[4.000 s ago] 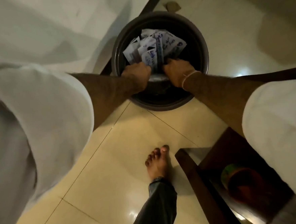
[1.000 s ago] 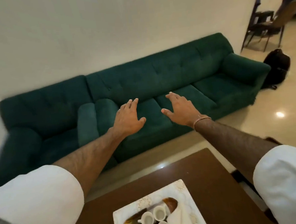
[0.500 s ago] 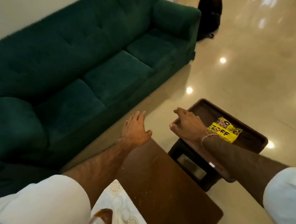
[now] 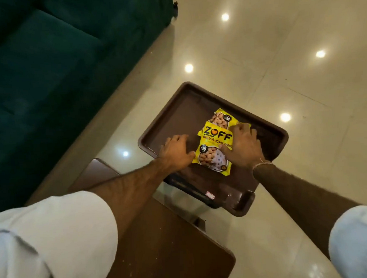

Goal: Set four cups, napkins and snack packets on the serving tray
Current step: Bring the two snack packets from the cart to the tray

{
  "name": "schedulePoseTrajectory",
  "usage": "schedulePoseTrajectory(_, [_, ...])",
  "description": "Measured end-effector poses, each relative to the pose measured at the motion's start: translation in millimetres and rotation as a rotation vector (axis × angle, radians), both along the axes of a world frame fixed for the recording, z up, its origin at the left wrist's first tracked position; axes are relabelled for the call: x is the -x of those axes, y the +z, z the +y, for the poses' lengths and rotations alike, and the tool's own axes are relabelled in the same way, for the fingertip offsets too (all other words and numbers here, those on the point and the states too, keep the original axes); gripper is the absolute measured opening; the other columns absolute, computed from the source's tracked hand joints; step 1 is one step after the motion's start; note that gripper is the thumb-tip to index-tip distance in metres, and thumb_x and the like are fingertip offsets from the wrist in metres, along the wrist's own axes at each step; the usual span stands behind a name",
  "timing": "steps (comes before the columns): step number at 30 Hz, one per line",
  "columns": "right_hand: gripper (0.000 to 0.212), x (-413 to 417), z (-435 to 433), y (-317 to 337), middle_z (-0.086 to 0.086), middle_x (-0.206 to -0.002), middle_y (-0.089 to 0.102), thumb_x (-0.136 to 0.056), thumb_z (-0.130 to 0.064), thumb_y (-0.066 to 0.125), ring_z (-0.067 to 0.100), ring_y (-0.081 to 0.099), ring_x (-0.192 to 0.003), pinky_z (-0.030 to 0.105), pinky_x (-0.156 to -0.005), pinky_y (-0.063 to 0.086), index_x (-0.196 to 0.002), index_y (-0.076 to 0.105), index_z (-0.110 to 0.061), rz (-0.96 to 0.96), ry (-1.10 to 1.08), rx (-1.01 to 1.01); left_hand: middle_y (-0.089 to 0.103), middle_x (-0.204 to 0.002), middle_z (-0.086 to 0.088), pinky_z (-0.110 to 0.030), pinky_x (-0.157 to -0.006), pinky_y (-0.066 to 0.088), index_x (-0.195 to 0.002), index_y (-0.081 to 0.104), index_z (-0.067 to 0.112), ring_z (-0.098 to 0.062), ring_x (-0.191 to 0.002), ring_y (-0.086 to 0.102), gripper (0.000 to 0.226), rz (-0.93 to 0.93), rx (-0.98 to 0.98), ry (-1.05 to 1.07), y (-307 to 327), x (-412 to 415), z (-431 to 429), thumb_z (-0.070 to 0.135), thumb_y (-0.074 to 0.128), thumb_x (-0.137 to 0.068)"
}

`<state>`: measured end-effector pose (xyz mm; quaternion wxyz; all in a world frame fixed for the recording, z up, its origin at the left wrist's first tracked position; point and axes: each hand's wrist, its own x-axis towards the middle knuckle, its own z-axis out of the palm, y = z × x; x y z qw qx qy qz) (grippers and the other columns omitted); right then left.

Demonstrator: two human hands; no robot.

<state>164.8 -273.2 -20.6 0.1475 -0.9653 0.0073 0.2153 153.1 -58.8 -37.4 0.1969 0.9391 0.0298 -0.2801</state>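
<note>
Head view showed our right hand (image 4: 243, 148) and left hand (image 4: 177, 150) flat, ungripping, flanking slick Zoff soya chunks packets (image 4: 214, 146) that could skid across the brown tray (image 4: 166, 120).

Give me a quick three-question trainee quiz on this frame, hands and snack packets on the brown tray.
1. True or false: the yellow snack packets lie inside the brown serving tray.
2. Which hand covers the right edge of the packets? A) left B) right C) neither
3. Fill in: the left hand rests at the packets' ____ edge.

Key
1. True; they lie flat on the tray's floor, overlapping.
2. B; the right hand, with a thin band at the wrist, lies on them.
3. Left; its fingers spread on the tray beside the lower packet. No cups or napkins show on this tray.
</note>
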Motion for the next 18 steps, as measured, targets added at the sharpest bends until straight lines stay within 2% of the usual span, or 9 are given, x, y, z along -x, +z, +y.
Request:
schedulePoseTrajectory(2, [0.082,-1,-9,-16,0.019,-0.143,0.034,-0.083,-0.053,0.069,0.044,0.040,-0.127,0.054,-0.100,0.044,-0.143,0.034,-0.008,0.026,-0.172,-0.073,0.051,-0.142,-0.014,-0.045,-0.109,0.037,-0.142,0.046,0.014,-0.033,-0.131,0.045,0.059,0.003,0.092,0.059,-19,-15,-17,0.040,0.060,-0.091])
schedulePoseTrajectory(5, [0.090,2,-13,-33,0.020,-0.139,0.043,-0.078,-0.054,0.075,0.043,0.047,-0.127,0.050,-0.104,0.044,-0.137,0.029,-0.005,0.108,-0.451,-0.302,0.059,-0.130,-0.014,-0.042,-0.104,0.043,-0.133,0.055,0.011,-0.031,-0.122,0.054,0.047,-0.109,0.244,0.235,-32,-41,-37,0.036,0.060,-0.094])
schedulePoseTrajectory(9, [0.080,9,-9,-42,0.014,-0.125,0.062,-0.074,-0.055,0.079,0.037,0.061,-0.115,0.045,-0.095,0.051,-0.123,0.034,-0.011,0.103,-0.617,-0.450,0.061,-0.128,-0.009,-0.041,-0.099,0.048,-0.133,0.054,0.013,-0.025,-0.118,0.058,0.062,-0.149,0.342,0.297,-33,-82,-62,0.047,0.070,-0.084])
schedulePoseTrajectory(10, [0.078,11,-7,-43,0.013,-0.123,0.063,-0.073,-0.055,0.080,0.036,0.062,-0.112,0.043,-0.093,0.052,-0.121,0.035,-0.012,0.107,-0.638,-0.464,0.062,-0.126,-0.006,-0.038,-0.094,0.051,-0.132,0.055,0.014,-0.022,-0.114,0.060,0.067,-0.125,0.345,0.288,-33,-91,-68,0.048,0.076,-0.078])
schedulePoseTrajectory(13, [0.071,14,-7,-46,0.011,-0.120,0.065,-0.073,-0.051,0.082,0.030,0.064,-0.109,0.033,-0.084,0.049,-0.115,0.038,-0.016,0.106,-0.712,-0.507,0.065,-0.108,0.001,-0.028,-0.067,0.055,-0.120,0.055,0.018,-0.012,-0.088,0.064,0.070,0.032,0.360,0.326,-27,-107,-85,0.041,0.088,-0.063])
schedulePoseTrajectory(14, [0.069,16,-8,-46,0.010,-0.119,0.066,-0.073,-0.050,0.083,0.029,0.065,-0.107,0.032,-0.081,0.048,-0.113,0.038,-0.017,0.104,-0.731,-0.516,0.065,-0.105,0.001,-0.029,-0.067,0.056,-0.117,0.056,0.016,-0.012,-0.086,0.065,0.066,0.091,0.361,0.342,-25,-110,-90,0.035,0.090,-0.062])
schedulePoseTrajectory(16, [0.069,21,-9,-47,0.009,-0.114,0.068,-0.074,-0.048,0.083,0.027,0.066,-0.102,0.031,-0.080,0.048,-0.117,0.039,-0.016,0.095,-0.755,-0.542,0.071,-0.098,-0.003,-0.033,-0.072,0.060,-0.105,0.064,0.011,-0.018,-0.084,0.070,0.050,0.196,0.405,0.385,-23,-112,-94,0.023,0.089,-0.064])
schedulePoseTrajectory(18, [0.067,27,-10,-47,0.006,-0.107,0.070,-0.076,-0.046,0.082,0.024,0.068,-0.099,0.034,-0.084,0.053,-0.121,0.042,-0.015,0.095,-0.768,-0.593,0.075,-0.080,-0.004,-0.031,-0.059,0.060,-0.088,0.069,0.010,-0.015,-0.065,0.074,0.028,0.265,0.526,0.474,-23,-109,-92,0.011,0.087,-0.066])
